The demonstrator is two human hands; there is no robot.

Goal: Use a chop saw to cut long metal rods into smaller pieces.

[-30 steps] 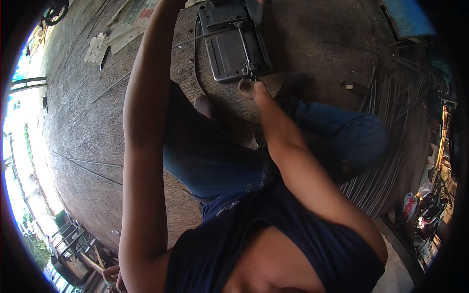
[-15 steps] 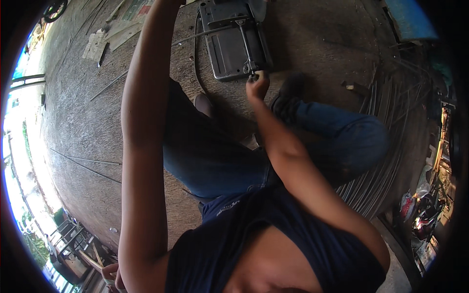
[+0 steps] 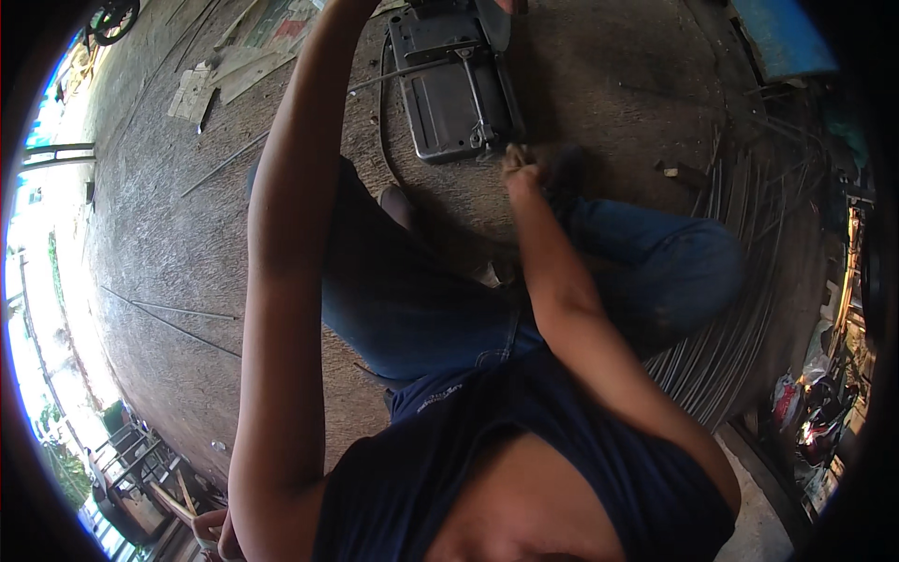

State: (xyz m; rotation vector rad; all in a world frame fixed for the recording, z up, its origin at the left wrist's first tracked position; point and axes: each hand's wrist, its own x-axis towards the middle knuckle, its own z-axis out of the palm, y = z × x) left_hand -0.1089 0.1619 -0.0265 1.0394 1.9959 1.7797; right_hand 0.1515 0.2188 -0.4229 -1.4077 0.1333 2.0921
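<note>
Right hand (image 3: 521, 167) in a closed grip at one grey metal machine (image 3: 456, 89), left hand out of view

A grey metal machine (image 3: 456, 89) lies flat on the concrete floor, a thin rod crossing it.

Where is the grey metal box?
In the head view, the grey metal box sits on the ground at the top middle, just beyond the person's knees. The right hand is at its near right corner.

right hand (image 3: 521, 167) clenched, arm outstretched; left arm raised, hand unseen
</note>
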